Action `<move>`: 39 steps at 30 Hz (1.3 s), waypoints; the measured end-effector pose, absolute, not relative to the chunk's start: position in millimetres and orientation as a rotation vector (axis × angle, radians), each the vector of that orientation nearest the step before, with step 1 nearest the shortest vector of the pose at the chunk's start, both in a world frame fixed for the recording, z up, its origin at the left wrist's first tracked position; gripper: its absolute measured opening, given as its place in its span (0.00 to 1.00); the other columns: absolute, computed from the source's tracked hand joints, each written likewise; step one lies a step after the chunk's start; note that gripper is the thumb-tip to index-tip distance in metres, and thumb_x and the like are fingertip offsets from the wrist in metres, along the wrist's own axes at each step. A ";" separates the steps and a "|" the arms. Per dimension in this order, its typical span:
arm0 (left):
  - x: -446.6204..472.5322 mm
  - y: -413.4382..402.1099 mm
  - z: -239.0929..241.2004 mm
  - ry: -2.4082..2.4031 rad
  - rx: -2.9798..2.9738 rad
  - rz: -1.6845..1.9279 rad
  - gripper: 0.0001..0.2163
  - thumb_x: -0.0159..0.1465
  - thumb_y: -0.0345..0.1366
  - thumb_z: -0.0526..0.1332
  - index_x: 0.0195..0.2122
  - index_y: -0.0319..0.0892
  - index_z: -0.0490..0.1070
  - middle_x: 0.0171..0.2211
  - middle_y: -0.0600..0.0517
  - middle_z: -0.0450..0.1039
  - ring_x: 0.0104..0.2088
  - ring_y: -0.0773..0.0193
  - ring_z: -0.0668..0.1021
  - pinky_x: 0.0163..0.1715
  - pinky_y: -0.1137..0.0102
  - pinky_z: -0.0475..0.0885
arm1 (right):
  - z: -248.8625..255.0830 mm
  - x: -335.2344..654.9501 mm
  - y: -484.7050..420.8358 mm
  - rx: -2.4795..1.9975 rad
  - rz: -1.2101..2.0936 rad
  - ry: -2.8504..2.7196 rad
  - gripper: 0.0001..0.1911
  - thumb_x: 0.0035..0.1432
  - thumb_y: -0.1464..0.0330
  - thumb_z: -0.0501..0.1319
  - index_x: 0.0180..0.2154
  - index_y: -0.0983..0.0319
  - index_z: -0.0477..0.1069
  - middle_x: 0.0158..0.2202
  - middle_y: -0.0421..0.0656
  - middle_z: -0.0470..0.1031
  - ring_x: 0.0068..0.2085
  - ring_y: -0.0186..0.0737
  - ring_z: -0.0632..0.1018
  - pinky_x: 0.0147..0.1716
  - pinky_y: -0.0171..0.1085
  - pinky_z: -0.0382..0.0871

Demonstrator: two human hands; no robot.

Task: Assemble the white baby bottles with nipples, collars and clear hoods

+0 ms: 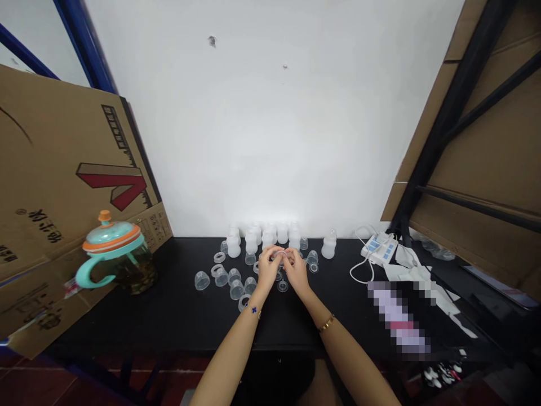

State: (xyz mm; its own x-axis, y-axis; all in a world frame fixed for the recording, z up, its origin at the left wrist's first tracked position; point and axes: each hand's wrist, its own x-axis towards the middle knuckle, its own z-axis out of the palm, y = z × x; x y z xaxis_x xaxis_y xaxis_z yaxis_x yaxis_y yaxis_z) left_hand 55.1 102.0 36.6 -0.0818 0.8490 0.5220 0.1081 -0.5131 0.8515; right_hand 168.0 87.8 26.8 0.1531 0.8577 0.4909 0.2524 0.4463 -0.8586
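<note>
My left hand (267, 270) and my right hand (297, 273) meet over the black table, fingers closed from both sides on a small pale bottle ring (281, 253). The fingers cover much of it, and whether a teat sits in it I cannot tell. Just behind my hands stand several whitish baby bottles (251, 241) in a cluster. One bottle with a teat on top (329, 245) stands apart to the right. Clear dome caps (236, 289) lie to the left of my left hand, among white rings (219, 257). Clear teats (283, 286) lie between and below my hands.
A turquoise-lidded jug (127, 254) stands at the left beside a cardboard sheet (63, 169). To the right are a white power strip (380, 248) with cables, crumpled white paper (426, 282) and a blurred-out item (399, 318). A white wall (270, 124) closes the back.
</note>
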 end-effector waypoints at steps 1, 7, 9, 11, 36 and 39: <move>55.0 102.3 36.6 1.032 1.613 1.644 0.07 0.61 0.35 0.61 0.36 0.42 0.79 0.42 0.48 0.76 0.38 0.61 0.77 0.39 0.68 0.74 | 27.0 167.8 87.9 -1.068 0.588 -1.389 0.11 0.63 0.57 0.57 0.40 0.58 0.68 0.30 0.42 0.78 0.28 0.41 0.79 0.27 0.36 0.72; 54.2 101.9 39.0 0.991 1.610 1.652 0.07 0.60 0.35 0.61 0.35 0.43 0.79 0.42 0.47 0.76 0.44 0.58 0.78 0.42 0.67 0.75 | 26.9 167.4 88.3 -1.034 0.624 -1.378 0.11 0.62 0.58 0.58 0.39 0.58 0.67 0.30 0.42 0.78 0.29 0.42 0.80 0.27 0.37 0.74; 54.3 101.0 39.7 0.997 1.624 1.652 0.07 0.61 0.35 0.61 0.35 0.43 0.79 0.42 0.47 0.76 0.44 0.57 0.78 0.42 0.67 0.76 | 27.5 167.7 87.5 -1.035 0.623 -1.370 0.11 0.62 0.58 0.58 0.39 0.58 0.67 0.29 0.42 0.78 0.29 0.42 0.80 0.26 0.36 0.73; 54.8 100.5 39.2 1.008 1.636 1.641 0.07 0.62 0.37 0.61 0.36 0.43 0.79 0.43 0.47 0.76 0.44 0.57 0.78 0.41 0.67 0.76 | 28.8 167.7 86.3 -1.041 0.629 -1.358 0.11 0.62 0.57 0.59 0.39 0.58 0.67 0.29 0.41 0.78 0.28 0.42 0.79 0.24 0.35 0.72; 56.9 103.5 31.7 1.063 1.528 1.605 0.10 0.62 0.43 0.63 0.40 0.43 0.76 0.40 0.48 0.79 0.33 0.63 0.79 0.29 0.71 0.74 | 33.5 167.3 83.8 -1.073 0.705 -1.319 0.15 0.62 0.53 0.57 0.40 0.57 0.68 0.27 0.39 0.74 0.24 0.39 0.75 0.17 0.32 0.66; 56.7 105.5 31.8 1.000 1.438 1.559 0.13 0.60 0.44 0.64 0.40 0.41 0.77 0.36 0.49 0.79 0.28 0.64 0.77 0.24 0.73 0.72 | 32.0 167.2 83.9 -1.072 0.665 -1.340 0.15 0.63 0.53 0.56 0.39 0.57 0.68 0.27 0.38 0.74 0.23 0.37 0.74 0.19 0.32 0.66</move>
